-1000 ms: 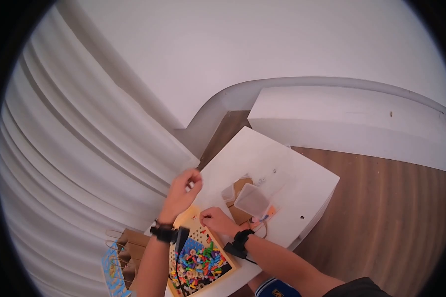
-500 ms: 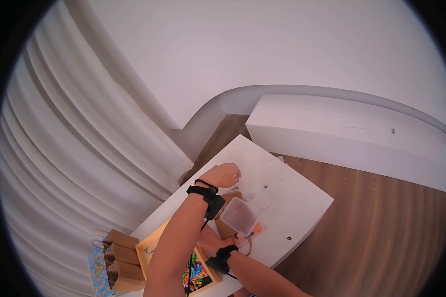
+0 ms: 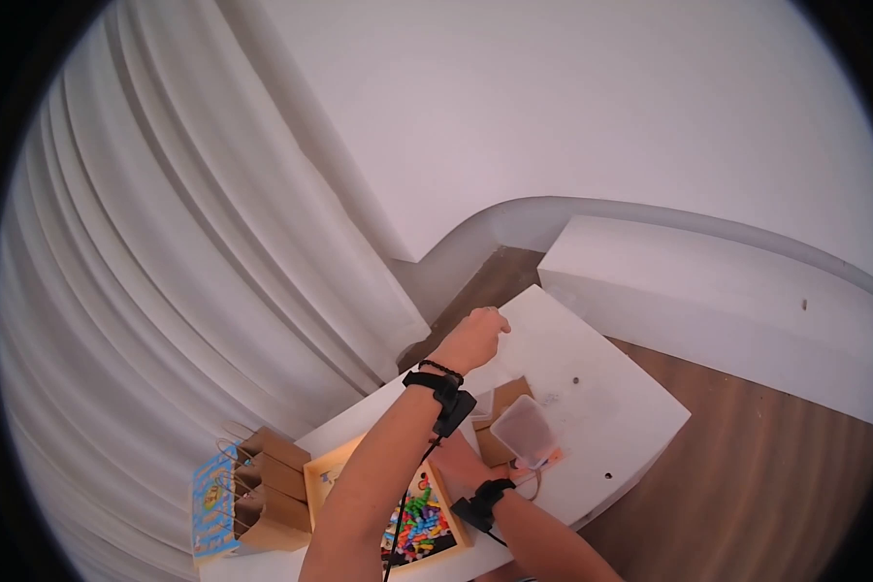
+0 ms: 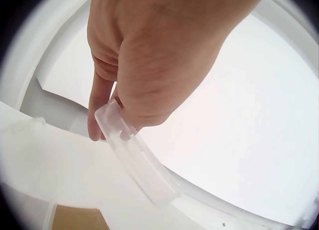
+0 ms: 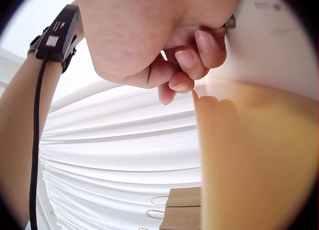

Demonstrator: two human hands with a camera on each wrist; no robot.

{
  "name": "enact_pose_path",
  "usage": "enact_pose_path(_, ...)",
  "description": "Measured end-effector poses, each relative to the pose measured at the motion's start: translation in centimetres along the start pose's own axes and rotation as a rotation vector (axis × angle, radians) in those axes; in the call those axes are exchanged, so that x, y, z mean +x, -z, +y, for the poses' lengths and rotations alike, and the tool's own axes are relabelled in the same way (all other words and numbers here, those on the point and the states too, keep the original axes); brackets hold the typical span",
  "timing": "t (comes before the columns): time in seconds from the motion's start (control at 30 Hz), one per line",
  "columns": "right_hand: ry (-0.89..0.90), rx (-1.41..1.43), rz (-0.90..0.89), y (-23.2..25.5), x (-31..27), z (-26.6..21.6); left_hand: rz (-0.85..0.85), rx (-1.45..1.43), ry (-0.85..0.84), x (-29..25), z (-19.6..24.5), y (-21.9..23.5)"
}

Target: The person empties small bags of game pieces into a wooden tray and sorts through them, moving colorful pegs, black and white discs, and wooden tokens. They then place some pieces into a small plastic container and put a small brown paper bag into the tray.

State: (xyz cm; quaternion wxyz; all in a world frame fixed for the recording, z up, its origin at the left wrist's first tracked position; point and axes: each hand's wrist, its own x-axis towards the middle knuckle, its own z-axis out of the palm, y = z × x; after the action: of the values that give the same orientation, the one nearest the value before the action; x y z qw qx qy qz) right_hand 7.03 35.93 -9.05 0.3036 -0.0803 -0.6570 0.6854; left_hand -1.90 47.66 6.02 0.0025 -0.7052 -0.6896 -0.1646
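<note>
My left hand [image 3: 470,341] reaches far across the white table, over its back corner. In the left wrist view its fingers pinch a small clear plastic box or lid [image 4: 142,165], tilted and seen edge-on. My right hand [image 3: 462,464] is low, beyond the tray's edge and partly behind the left forearm. Its fingers [image 5: 185,58] are curled in; a small grey piece [image 5: 231,21] shows at the hand's far edge, and I cannot tell if the hand holds it. The light wooden tray [image 3: 459,529] contains many small colourful pieces [image 3: 422,524].
A frosted clear container [image 3: 524,430] lies on a flat brown paper bag [image 3: 490,446], right of my hands. Brown paper bags with handles [image 3: 274,490] and a blue patterned package [image 3: 213,509] stand left of the tray. A white curtain [image 3: 262,291] hangs along the left side.
My left hand has moved from above the tray forward and right to the table's back corner. The right hand stays near the tray. The head view has shifted.
</note>
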Motion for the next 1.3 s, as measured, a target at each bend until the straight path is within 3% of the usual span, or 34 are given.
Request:
enact_pose_path(0.03, 0.004, 0.001, -0.009, 0.2, -0.1, 0.5, 0.035, -0.016, 0.002, -0.3, 0.1, 1.2)
enact_pose_path(0.1, -0.015, -0.066, -0.074, 1.4, -0.6, -3.0, 0.103, -0.038, -0.001, -1.6, 0.1, 4.3)
enact_pose_path(0.27, -0.031, -0.031, -0.097, 1.3, 0.0, -2.0, 0.300, 0.030, 0.057, -9.4, -1.8, 11.7)
enact_pose_path(0.33, -0.041, -0.020, -0.110, 1.3, 0.2, -1.2, 0.429, -0.046, 0.236, -14.2, -3.4, 13.2)
enact_pose_path(0.47, -0.037, -0.018, -0.136, 1.4, 0.4, -2.0, 0.570, 0.054, 0.410, -24.9, -4.3, 14.8)
enact_pose_path(0.67, -0.122, 0.055, -0.177, 2.0, 0.2, -3.0, 0.478, 0.066, 0.703, -37.8, -3.5, 13.4)
enact_pose_path(0.73, -0.141, 0.070, -0.191, 2.0, 0.3, -3.0, 0.486, 0.061, 0.700, -40.7, -4.2, 11.6)
enact_pose_path(1.13, -0.192, 0.088, -0.206, 2.1, 0.1, -3.4, 0.327, 0.094, 0.701, -44.0, -5.3, 6.2)
enact_pose_path(1.3, -0.189, 0.101, -0.212, 2.1, -0.1, -3.5, 0.125, -0.042, 0.737, -43.3, -4.9, 6.2)
